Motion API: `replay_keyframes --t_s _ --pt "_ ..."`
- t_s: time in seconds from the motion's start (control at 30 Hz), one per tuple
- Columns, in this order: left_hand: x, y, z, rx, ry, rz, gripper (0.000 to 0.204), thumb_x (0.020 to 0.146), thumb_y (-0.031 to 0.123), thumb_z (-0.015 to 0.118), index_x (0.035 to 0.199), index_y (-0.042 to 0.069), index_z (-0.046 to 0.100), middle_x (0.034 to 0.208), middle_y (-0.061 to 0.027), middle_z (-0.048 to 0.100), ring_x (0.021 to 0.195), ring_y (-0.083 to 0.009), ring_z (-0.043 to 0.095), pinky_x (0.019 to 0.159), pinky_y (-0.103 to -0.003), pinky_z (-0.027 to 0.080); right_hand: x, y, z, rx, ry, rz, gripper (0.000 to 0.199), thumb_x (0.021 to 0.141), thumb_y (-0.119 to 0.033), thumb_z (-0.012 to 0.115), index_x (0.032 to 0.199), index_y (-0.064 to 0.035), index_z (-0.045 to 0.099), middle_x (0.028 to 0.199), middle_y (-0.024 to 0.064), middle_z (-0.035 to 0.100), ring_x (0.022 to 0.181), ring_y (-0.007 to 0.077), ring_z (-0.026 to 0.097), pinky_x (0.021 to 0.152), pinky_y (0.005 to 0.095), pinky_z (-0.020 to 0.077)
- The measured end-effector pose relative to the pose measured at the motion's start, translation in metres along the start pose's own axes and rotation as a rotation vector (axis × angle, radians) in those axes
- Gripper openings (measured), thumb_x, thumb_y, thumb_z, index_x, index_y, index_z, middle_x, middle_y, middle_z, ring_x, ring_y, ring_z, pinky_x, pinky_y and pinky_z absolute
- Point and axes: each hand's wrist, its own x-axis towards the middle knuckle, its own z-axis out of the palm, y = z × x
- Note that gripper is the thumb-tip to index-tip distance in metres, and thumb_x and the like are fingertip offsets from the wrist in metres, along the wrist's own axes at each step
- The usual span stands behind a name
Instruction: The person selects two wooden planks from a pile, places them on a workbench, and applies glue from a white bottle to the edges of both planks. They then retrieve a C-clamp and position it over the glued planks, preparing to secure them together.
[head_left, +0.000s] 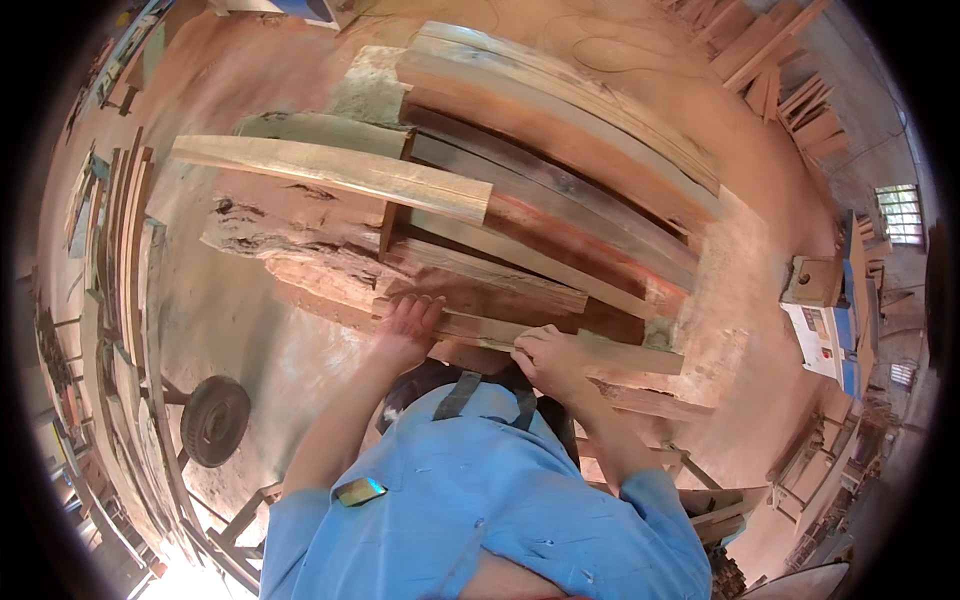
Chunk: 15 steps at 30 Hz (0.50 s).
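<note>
A long narrow wooden plank (478, 328) lies crosswise just in front of my body. My left hand (406, 328) grips it near its left end, fingers bent over the far edge. Farther right along the same plank, my right hand (546, 356) is closed on it, thumb toward the middle; part of that grip is hidden. Beyond it lie a shorter rough board (490, 272) and a broad, bark-edged slab (300, 218) with dark cracks. A pale thick board (330, 172) rests across the slab at the left.
Several long beams (560, 125) lie side by side on the far side. Tall boards (125, 230) stand at the left, near a tire (215, 421) on the floor. A white and blue box (815, 335) sits at the right, with stacked offcuts (765, 50) at the far right.
</note>
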Motion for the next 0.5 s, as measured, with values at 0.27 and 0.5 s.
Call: replay_keyframes --t_s 0.27,0.5 --pt "0.001 -0.002 0.001 0.005 0.075 0.031 0.067 0.075 0.025 0.069 0.136 0.009 0.048 0.125 -0.0109 0.056 0.117 -0.0315 0.051 0.103 -0.045 0.039 -0.002 0.008 0.011 0.007 0.037 0.010 0.017 0.085 -0.021 0.065 0.088 -0.0050 0.069 0.092 0.0092 0.067 0.090 0.0303 0.059 0.084 0.0391 0.0479" --pt "0.001 0.001 0.000 -0.039 0.060 0.002 0.062 0.077 0.021 0.066 0.135 0.010 0.049 0.127 -0.0109 0.054 0.118 -0.0309 0.049 0.102 -0.045 0.038 0.000 0.010 0.012 0.066 0.085 0.005 0.017 0.085 -0.020 0.063 0.084 -0.0043 0.069 0.089 0.0112 0.067 0.088 0.0299 0.060 0.083 0.0405 0.0466"
